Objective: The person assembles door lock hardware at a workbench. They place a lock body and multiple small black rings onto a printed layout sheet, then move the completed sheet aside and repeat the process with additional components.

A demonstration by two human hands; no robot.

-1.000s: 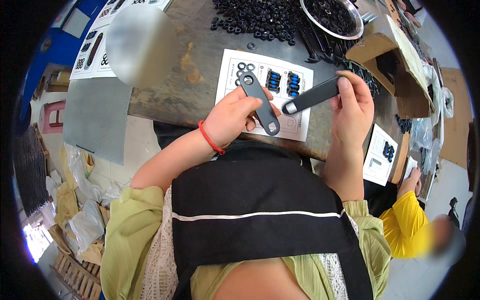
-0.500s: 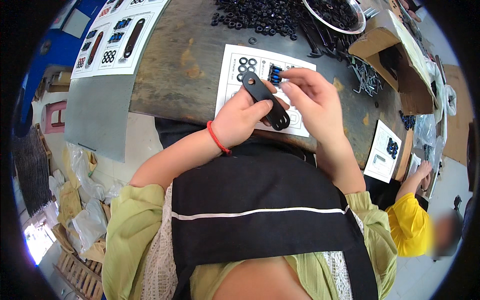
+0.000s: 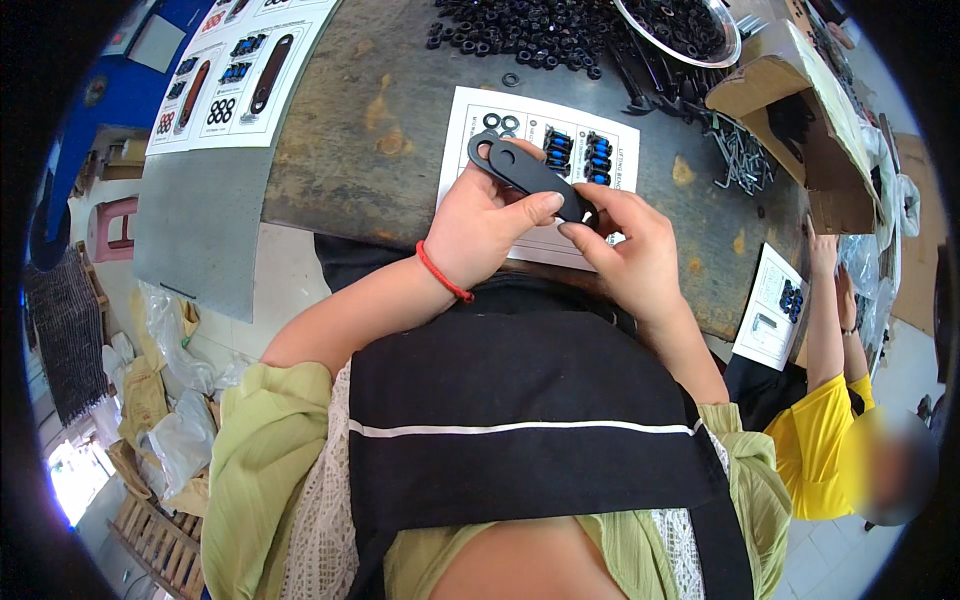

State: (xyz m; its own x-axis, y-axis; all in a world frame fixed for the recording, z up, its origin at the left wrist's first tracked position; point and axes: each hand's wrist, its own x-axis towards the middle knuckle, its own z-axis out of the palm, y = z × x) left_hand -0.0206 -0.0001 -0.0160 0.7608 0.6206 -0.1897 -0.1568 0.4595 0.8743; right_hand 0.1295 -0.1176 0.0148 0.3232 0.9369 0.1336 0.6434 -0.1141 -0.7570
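Note:
Above the table's near edge, my left hand (image 3: 478,218) grips several flat black metal plates (image 3: 532,174) with rounded ends. They overlap in a stack, slightly fanned at the upper left end, where a hole shows. My left thumb presses along the top plate, with a red cord around that wrist. At the plates' lower right end, my right hand (image 3: 640,245) has its thumb and fingers closed on the tip. Under both hands lies a white printed sheet (image 3: 625,120), partly covered, showing rings and dark bolts with blue bands.
Black nuts (image 3: 520,30) lie heaped at the back beside a metal bowl (image 3: 728,40) of black parts. To the right are hex keys (image 3: 740,160), a cardboard box (image 3: 840,200) and another printed sheet (image 3: 768,310). A co-worker in a yellow sleeve (image 3: 805,430) reaches in.
My right hand has moved down onto the plates' lower end. The plates have turned flatter and slid apart at the upper end. The co-worker's arms now reach farther forward.

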